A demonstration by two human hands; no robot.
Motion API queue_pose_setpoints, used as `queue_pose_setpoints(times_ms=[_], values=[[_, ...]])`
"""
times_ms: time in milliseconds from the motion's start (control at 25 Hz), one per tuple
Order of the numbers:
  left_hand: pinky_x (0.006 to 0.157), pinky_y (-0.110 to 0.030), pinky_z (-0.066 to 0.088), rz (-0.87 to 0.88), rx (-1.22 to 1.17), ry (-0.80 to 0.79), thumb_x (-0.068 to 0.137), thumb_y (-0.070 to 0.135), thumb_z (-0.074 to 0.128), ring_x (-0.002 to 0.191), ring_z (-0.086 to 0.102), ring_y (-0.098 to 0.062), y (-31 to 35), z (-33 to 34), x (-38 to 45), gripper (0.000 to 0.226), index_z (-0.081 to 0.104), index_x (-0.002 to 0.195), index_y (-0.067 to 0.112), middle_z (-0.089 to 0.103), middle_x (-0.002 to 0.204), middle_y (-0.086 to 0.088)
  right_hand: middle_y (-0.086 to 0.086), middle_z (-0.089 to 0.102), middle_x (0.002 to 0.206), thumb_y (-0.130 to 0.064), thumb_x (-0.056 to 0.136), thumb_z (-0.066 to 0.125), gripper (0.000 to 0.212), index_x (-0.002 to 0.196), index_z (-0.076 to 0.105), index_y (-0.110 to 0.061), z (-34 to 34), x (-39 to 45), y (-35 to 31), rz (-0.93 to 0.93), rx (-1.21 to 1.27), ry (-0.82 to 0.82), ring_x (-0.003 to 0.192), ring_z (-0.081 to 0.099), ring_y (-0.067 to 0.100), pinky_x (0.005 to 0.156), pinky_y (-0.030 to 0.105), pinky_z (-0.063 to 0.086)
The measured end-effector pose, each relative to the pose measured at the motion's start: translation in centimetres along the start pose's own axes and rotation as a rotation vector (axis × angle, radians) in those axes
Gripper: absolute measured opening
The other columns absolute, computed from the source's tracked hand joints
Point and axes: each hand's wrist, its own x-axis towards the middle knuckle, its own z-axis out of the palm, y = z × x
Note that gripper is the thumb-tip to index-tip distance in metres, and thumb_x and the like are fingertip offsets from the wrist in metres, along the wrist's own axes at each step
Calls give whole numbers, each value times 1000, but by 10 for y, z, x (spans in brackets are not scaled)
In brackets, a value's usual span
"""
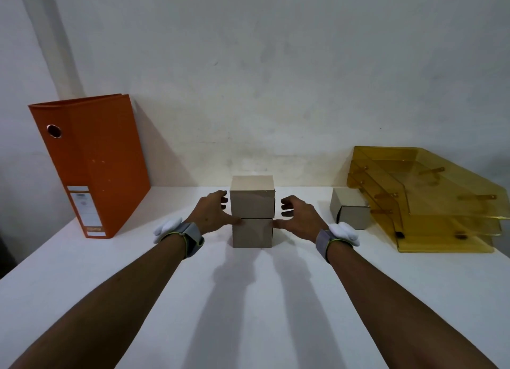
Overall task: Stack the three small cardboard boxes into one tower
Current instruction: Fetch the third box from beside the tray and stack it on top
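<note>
While two boxes sit stacked at centre, left hand [211, 212] and right hand [299, 217] flank them, fingers spread, thumbs touching lower box [252, 233]. Third box [350, 212] at 3 o'clock. Risk: nudge shifts upper box [252, 200].

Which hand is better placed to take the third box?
Probably the right hand: the third box lies on its side of the two-box stack, beside the yellow tray. It is open.

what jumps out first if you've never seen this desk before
The two-box stack at the middle of the white table, with the left hand and right hand open on either side. Next, the upright orange binder at far left and the amber letter trays at right, the third box beside them.
</note>
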Motion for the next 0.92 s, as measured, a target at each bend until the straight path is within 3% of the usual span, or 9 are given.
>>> queue_pose_setpoints(times_ms=[200,360,680,920], values=[[117,-37,39,65,75,-1,65,46,93,148,43,-24,23,-29,8,123,26,161,8,43,161,-7,6,63,138,-43,81,83,71,138,56,-11,-31,0,0,12,-75,43,120,66,20,95,27,50],[122,-38,32,142,155,-9,66,55,89,153,36,-23,47,-42,15,123,25,162,11,36,166,-5,7,62,139,-35,85,79,61,137,58,-12,-56,3,-1,18,-191,37,125,62,23,102,33,49],[116,-33,35,296,264,-26,73,55,84,147,43,-22,114,-20,35,100,42,154,13,47,159,-3,15,59,140,-29,89,74,58,138,55,-7,-92,11,23,85,-290,237,130,54,32,104,37,44],[113,-39,42,359,314,-24,88,49,72,142,47,-25,159,26,54,74,49,148,11,54,152,-6,22,50,143,-29,83,78,71,141,46,-3,-100,11,51,171,-284,455,131,49,41,104,45,44]])
